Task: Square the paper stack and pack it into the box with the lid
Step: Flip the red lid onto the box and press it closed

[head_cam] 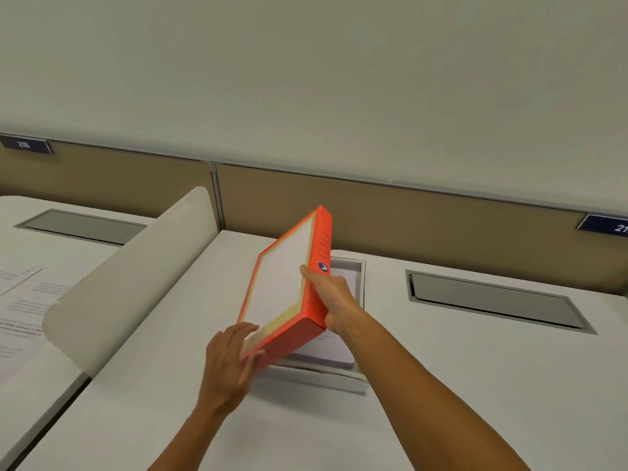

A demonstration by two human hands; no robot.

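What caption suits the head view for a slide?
Both hands tilt the orange lid over the paper-filled box.

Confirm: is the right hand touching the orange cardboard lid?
Touching. The head view shows the right hand gripping the orange cardboard lid by its long side, thumb pressed on the wall, with no gap visible.

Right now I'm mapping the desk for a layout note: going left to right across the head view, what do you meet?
Printed sheets → curved divider → left hand → orange lid → right hand → right desk hatch.
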